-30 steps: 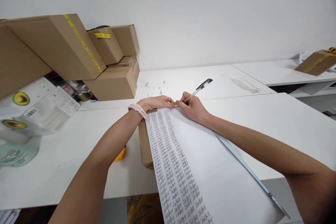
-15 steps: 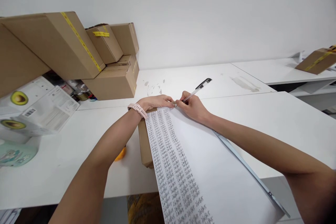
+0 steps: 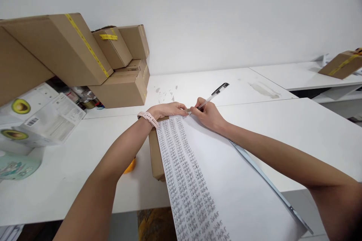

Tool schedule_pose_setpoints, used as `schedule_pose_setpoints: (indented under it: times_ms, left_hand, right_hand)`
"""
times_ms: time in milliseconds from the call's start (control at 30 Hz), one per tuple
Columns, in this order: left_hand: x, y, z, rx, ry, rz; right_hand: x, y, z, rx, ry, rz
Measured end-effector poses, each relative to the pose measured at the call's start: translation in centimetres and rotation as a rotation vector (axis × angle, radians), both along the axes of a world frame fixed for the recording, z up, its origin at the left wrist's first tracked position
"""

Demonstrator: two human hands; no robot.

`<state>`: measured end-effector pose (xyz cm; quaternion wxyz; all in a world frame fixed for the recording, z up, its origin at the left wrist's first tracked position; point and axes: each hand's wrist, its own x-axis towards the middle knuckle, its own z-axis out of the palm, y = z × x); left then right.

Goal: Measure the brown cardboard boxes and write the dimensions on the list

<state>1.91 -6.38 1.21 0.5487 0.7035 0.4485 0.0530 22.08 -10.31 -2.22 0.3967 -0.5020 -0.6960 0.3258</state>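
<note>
My right hand [image 3: 210,116] is closed around a clear pen [image 3: 213,96] with a black end, its tip down at the top edge of a large white sheet of paper [image 3: 226,169]. Columns of repeated handwriting fill the sheet's left part; the right part is blank. Flat across the sheet's top left edge lies my left hand [image 3: 171,109], fingers stretched toward the pen tip, a pink band on the wrist. Under the paper, a brown cardboard piece [image 3: 157,154] shows at the left and a pale blue board edge [image 3: 266,180] at the right.
Cardboard boxes [image 3: 118,88] are stacked at the back left against the wall. A white avocado-print box [image 3: 42,120] and a mint green container [image 3: 19,165] stand at the left. Beside my left forearm is an orange object [image 3: 130,167]. Another taped box [image 3: 341,64] sits far right.
The pen and my right fingers have shifted very slightly to the right along the top of the sheet. My left hand and the paper have stayed in place.
</note>
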Motion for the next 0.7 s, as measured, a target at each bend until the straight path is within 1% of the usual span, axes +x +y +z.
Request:
schedule_pose_setpoints:
  times_ms: [233,700]
  left_hand:
    - [0.12,-0.11,0.27,0.026,0.016,-0.023]
    - [0.23,-0.24,0.31,-0.016,0.014,0.018]
  right_hand:
    - [0.01,0.1,-0.02,-0.006,-0.012,0.011]
    - [-0.03,0.06,0.15,0.012,-0.008,-0.017]
